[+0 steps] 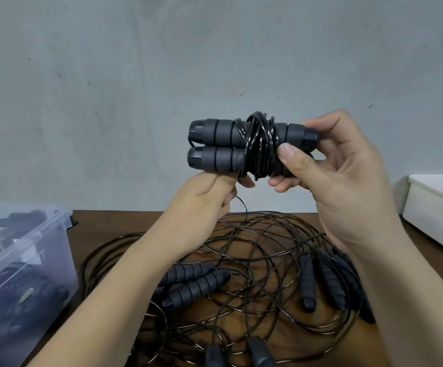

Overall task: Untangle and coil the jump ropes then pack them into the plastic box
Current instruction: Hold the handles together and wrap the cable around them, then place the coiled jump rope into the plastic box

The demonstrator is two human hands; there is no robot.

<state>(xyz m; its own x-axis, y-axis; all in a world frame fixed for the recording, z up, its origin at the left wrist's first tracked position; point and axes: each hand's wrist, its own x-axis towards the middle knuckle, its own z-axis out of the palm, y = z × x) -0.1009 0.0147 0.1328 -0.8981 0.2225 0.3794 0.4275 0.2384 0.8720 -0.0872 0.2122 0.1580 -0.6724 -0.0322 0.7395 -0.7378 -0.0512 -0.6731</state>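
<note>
The right hand (342,176) grips the paired handles (215,132) of a jump rope held up above the table (104,221), thumb pressed on the wound cord (257,144); the left hand (207,197) pinches the cord's loose tail just beneath; best now to keep that tail taut and tuck it under a wrap; tangled ropes (254,250) lie below; the plastic box (56,260) stands at the left.

We see matt grey foam-like handles (215,133) wound with glossy black cord (257,147), a smooth wooden desk (114,223), a translucent plastic box (29,260) at eight o'clock and a white plastic tub (432,207) at three.
</note>
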